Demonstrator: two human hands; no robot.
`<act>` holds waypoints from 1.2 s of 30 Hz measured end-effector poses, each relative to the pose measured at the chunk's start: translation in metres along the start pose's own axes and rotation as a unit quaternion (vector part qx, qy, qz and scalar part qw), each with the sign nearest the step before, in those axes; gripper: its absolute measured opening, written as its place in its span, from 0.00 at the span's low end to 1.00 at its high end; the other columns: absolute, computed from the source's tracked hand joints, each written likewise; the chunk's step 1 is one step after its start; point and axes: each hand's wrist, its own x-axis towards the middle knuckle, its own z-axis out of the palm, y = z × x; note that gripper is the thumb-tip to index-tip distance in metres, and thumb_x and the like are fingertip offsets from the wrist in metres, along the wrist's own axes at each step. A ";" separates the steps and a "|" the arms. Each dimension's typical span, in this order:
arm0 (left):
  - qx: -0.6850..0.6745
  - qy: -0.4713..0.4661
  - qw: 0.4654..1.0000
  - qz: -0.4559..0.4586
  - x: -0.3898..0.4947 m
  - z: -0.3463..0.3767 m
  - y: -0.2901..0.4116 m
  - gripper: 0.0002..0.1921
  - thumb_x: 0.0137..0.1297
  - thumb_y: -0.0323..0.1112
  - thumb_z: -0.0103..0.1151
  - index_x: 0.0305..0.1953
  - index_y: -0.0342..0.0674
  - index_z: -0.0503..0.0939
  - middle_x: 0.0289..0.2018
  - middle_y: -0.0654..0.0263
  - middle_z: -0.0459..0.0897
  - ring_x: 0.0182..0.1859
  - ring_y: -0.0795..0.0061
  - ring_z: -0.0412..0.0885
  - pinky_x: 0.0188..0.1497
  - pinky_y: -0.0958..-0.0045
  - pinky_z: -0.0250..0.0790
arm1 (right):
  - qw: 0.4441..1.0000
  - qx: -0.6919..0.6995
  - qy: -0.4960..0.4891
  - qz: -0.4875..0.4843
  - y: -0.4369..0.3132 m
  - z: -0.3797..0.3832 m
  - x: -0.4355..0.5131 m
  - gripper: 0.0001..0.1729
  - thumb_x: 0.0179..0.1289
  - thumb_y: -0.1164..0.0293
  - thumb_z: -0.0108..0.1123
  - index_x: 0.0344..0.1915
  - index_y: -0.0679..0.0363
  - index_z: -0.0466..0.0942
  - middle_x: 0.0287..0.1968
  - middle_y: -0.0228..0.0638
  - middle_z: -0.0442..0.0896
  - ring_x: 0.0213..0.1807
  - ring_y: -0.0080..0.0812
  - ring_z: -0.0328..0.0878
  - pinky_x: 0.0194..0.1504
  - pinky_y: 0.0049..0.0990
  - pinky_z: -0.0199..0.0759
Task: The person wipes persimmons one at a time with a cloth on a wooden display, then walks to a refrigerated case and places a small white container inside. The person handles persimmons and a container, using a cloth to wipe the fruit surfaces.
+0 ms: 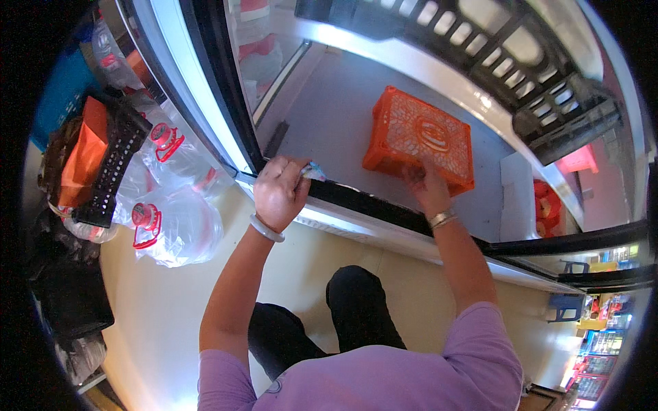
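My left hand (281, 189) is closed on a small crumpled cloth (313, 171) with a light pattern, at the front sill (354, 194) of an open glass-fronted display cabinet. My right hand (426, 184) reaches over the sill and touches the near side of an orange plastic crate (426, 131). The crate rests on the grey cabinet floor (329, 103), its lattice face up. Some of my right fingers are blurred against the crate, so their grip is unclear.
Above the crate is a shelf with a black slatted basket (493, 46). A white box (518, 198) of red-wrapped items stands to the right inside. Large clear bottles (180, 226) with red caps, a black perforated crate (110, 177) and an orange bag (85, 159) are on the left.
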 end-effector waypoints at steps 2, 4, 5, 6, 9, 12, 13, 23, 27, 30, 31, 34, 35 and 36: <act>-0.018 -0.014 1.000 -0.021 -0.005 0.000 -0.002 0.12 0.54 0.25 0.66 0.42 0.41 0.84 0.38 0.59 0.85 0.40 0.54 0.84 0.42 0.62 0.78 | 0.999 -0.043 0.000 0.001 -0.005 -0.002 0.004 0.15 0.76 0.67 0.58 0.56 0.62 0.72 0.49 0.44 0.80 0.48 0.42 0.82 0.46 0.40 0.87; -0.022 -0.013 0.999 -0.026 -0.006 -0.002 -0.001 0.11 0.56 0.26 0.67 0.42 0.39 0.83 0.39 0.58 0.85 0.40 0.53 0.85 0.41 0.61 0.78 | 0.998 -0.060 0.002 0.005 -0.009 -0.004 0.011 0.16 0.77 0.67 0.57 0.58 0.63 0.72 0.52 0.44 0.80 0.50 0.42 0.82 0.43 0.37 0.87; -0.027 -0.009 0.999 -0.025 -0.006 -0.003 0.001 0.11 0.56 0.26 0.67 0.42 0.39 0.83 0.38 0.58 0.85 0.40 0.53 0.85 0.41 0.61 0.78 | 0.998 -0.059 0.008 0.006 -0.010 -0.005 0.015 0.15 0.77 0.67 0.57 0.57 0.63 0.72 0.51 0.44 0.80 0.50 0.41 0.82 0.42 0.35 0.87; -0.031 -0.004 0.999 -0.025 -0.006 -0.003 0.002 0.10 0.56 0.26 0.67 0.42 0.39 0.83 0.38 0.58 0.85 0.39 0.54 0.85 0.41 0.61 0.78 | 0.999 -0.046 -0.006 0.017 -0.012 -0.006 0.019 0.15 0.77 0.67 0.57 0.55 0.63 0.73 0.50 0.44 0.80 0.49 0.40 0.82 0.40 0.32 0.87; -0.038 -0.005 0.999 -0.027 -0.001 -0.008 0.004 0.11 0.56 0.27 0.67 0.42 0.39 0.83 0.36 0.58 0.84 0.36 0.55 0.85 0.39 0.60 0.78 | 0.995 -0.083 -0.019 0.052 -0.024 -0.018 0.019 0.13 0.76 0.68 0.58 0.53 0.63 0.75 0.48 0.41 0.81 0.46 0.36 0.81 0.36 0.27 0.82; -0.038 -0.007 0.999 -0.018 0.001 -0.011 0.005 0.10 0.56 0.27 0.65 0.41 0.40 0.83 0.36 0.58 0.84 0.37 0.55 0.85 0.40 0.60 0.78 | 0.979 -0.149 -0.107 0.088 -0.040 -0.037 0.012 0.11 0.75 0.69 0.58 0.52 0.62 0.76 0.46 0.38 0.81 0.44 0.31 0.80 0.33 0.24 0.78; -0.037 -0.006 0.999 -0.016 0.001 -0.010 0.005 0.10 0.56 0.27 0.65 0.41 0.40 0.83 0.36 0.59 0.84 0.36 0.55 0.84 0.40 0.61 0.78 | 0.968 -0.184 -0.143 0.091 -0.045 -0.042 0.011 0.11 0.74 0.69 0.59 0.51 0.62 0.76 0.45 0.37 0.81 0.42 0.30 0.79 0.31 0.23 0.76; -0.017 0.000 1.000 0.000 0.000 -0.004 0.001 0.10 0.55 0.27 0.65 0.41 0.41 0.84 0.36 0.59 0.84 0.36 0.55 0.84 0.40 0.61 0.78 | 0.835 -0.455 -0.280 0.130 -0.051 0.045 0.083 0.22 0.67 0.54 0.69 0.53 0.55 0.80 0.43 0.34 0.83 0.36 0.22 0.77 0.32 0.18 0.70; -0.005 0.009 1.000 -0.020 0.000 0.000 0.004 0.11 0.56 0.25 0.65 0.42 0.40 0.84 0.38 0.56 0.85 0.38 0.54 0.85 0.42 0.61 0.78 | 0.799 -0.502 -0.331 -0.008 -0.021 0.086 0.108 0.19 0.70 0.55 0.66 0.51 0.55 0.79 0.43 0.34 0.84 0.38 0.25 0.79 0.36 0.23 0.75; -0.006 0.009 1.000 -0.028 0.001 0.000 0.008 0.09 0.59 0.25 0.65 0.42 0.38 0.84 0.37 0.55 0.85 0.37 0.54 0.85 0.40 0.61 0.78 | 0.847 -0.439 -0.292 0.066 -0.006 0.115 0.117 0.21 0.72 0.54 0.62 0.53 0.58 0.78 0.47 0.38 0.84 0.44 0.30 0.82 0.44 0.29 0.79; -0.014 0.005 0.999 -0.038 0.001 0.000 0.010 0.09 0.60 0.25 0.65 0.43 0.38 0.84 0.37 0.55 0.84 0.37 0.53 0.85 0.40 0.62 0.78 | 0.831 -0.475 -0.287 0.050 -0.005 0.121 0.120 0.21 0.73 0.54 0.60 0.54 0.58 0.78 0.50 0.39 0.84 0.48 0.31 0.83 0.48 0.32 0.79; 0.001 0.001 1.000 -0.017 0.003 -0.001 0.011 0.09 0.60 0.25 0.65 0.42 0.36 0.83 0.37 0.54 0.84 0.36 0.53 0.84 0.39 0.62 0.76 | 0.805 -0.558 -0.196 -0.044 -0.034 0.106 0.135 0.23 0.74 0.53 0.58 0.55 0.60 0.77 0.54 0.41 0.84 0.52 0.34 0.83 0.51 0.36 0.79; 0.003 -0.004 1.000 -0.023 0.003 -0.001 0.011 0.09 0.60 0.25 0.65 0.42 0.36 0.83 0.37 0.54 0.84 0.37 0.53 0.84 0.40 0.62 0.76 | 0.796 -0.570 -0.185 -0.087 -0.045 0.093 0.143 0.23 0.74 0.53 0.58 0.56 0.60 0.76 0.54 0.42 0.84 0.52 0.35 0.83 0.50 0.37 0.79; -0.005 -0.006 1.000 -0.024 0.002 -0.001 0.012 0.09 0.60 0.24 0.65 0.43 0.35 0.83 0.37 0.54 0.84 0.37 0.53 0.84 0.40 0.61 0.76 | 0.759 -0.627 -0.104 -0.137 -0.068 0.076 0.155 0.26 0.74 0.52 0.56 0.59 0.62 0.74 0.56 0.44 0.82 0.55 0.39 0.81 0.53 0.40 0.77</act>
